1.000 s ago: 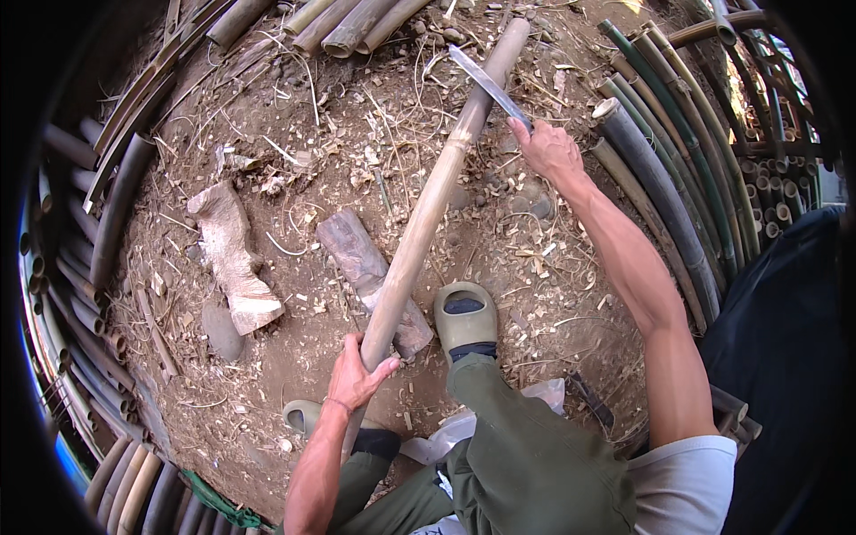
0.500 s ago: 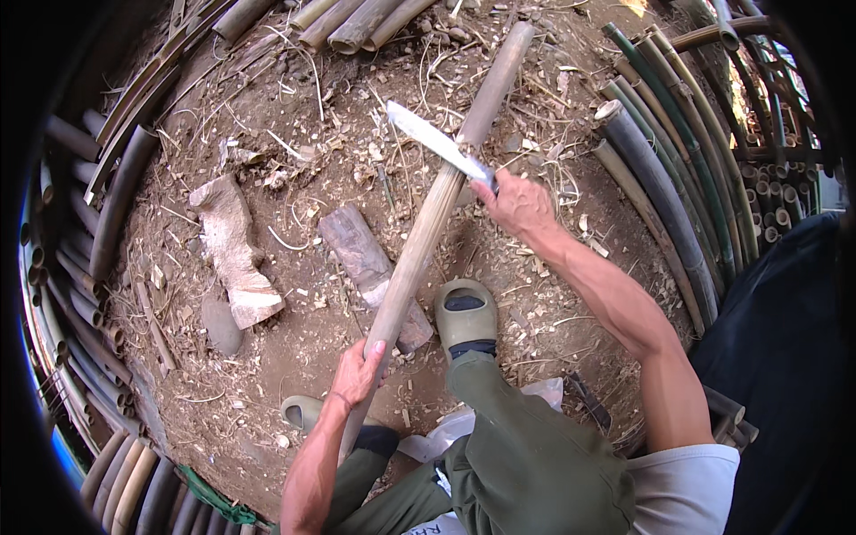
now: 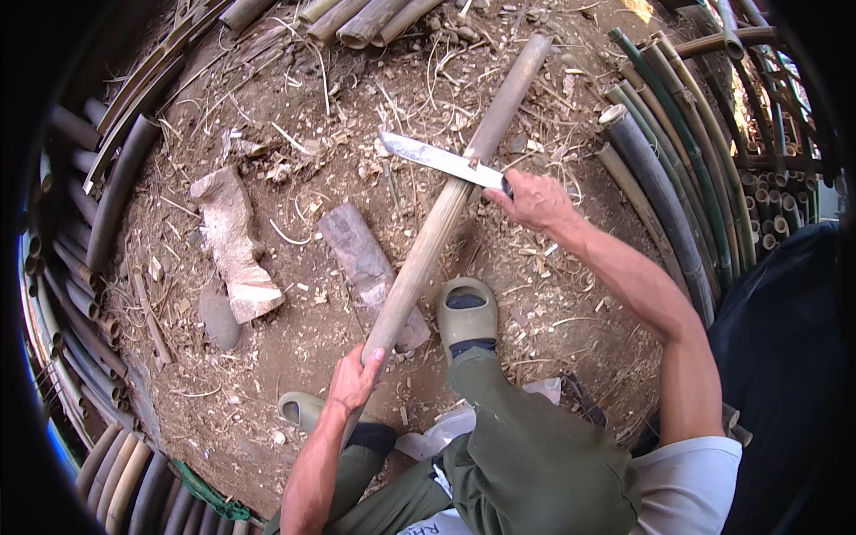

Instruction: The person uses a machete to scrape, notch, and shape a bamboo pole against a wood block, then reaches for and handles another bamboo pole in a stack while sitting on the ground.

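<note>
Left hand (image 3: pixel 355 379) grasps the near part of the pole (image 3: pixel 419 264), fingers wrapped round it, thumb along its upper side. Right hand (image 3: pixel 535 201) clenched on the handle of the knife (image 3: pixel 437 157); blade crosses the pole beyond its middle, tip to the left, a small chip at the crossing. Pole runs aslant over the middle of the ground (image 3: pixel 553 348), far end toward the ground's far edge, right of centre. It passes over the near end of the block (image 3: pixel 370 267); contact there cannot be told. Left of the block: log (image 3: pixel 236 241), paler at its near end, with the stone (image 3: pixel 219 321) just beside that end. Right shoe (image 3: pixel 466 312) right of the pole. Bamboo (image 3: pixel 655 183) lines the ground's right edge; more canes (image 3: pixel 120 201) along its left edge. Chips and fibres scattered throughout.
</note>
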The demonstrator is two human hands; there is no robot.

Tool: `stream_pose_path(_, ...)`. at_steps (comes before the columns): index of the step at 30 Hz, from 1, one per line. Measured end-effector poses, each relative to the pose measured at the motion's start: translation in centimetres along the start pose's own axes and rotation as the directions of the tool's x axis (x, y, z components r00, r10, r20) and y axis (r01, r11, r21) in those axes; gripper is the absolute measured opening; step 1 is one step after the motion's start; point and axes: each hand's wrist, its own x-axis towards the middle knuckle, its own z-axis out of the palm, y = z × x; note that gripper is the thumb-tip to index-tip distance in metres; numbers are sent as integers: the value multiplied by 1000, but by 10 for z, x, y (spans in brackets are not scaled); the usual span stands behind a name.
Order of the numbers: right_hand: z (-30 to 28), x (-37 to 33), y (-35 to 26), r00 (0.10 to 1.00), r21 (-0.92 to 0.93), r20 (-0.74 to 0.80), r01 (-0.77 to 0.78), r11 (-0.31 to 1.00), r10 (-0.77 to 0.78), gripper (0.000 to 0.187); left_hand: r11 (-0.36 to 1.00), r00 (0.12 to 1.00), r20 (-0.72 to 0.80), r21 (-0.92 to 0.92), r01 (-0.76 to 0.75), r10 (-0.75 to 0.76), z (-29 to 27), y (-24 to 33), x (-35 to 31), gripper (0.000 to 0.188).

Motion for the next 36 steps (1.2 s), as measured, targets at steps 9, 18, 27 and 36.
stream_pose_path(9, 14, 13, -8, 981, -20, 192, -13, 1000, 17, 60, 999, 999, 32, -23, 42, -42, 2, 11, 5, 69)
stream_pose_path(18, -70, -12, 38, 859, 774, -29, -305, 555, 512, 68, 997, 1000, -18, 72, -17, 18, -31, 16, -8, 62)
stream_pose_path(27, -14, -93, -57, 964, 958, 248, -230, -168, 93, 33, 840, 991, -131, 536, 78, -9, -111, -32, -15, 51)
stream_pose_path(36, 29, -74, -82, 894, 928, 363, -321, -188, 263, 26, 817, 929, -368, 522, 245, -43, -74, -60, -13, 39)
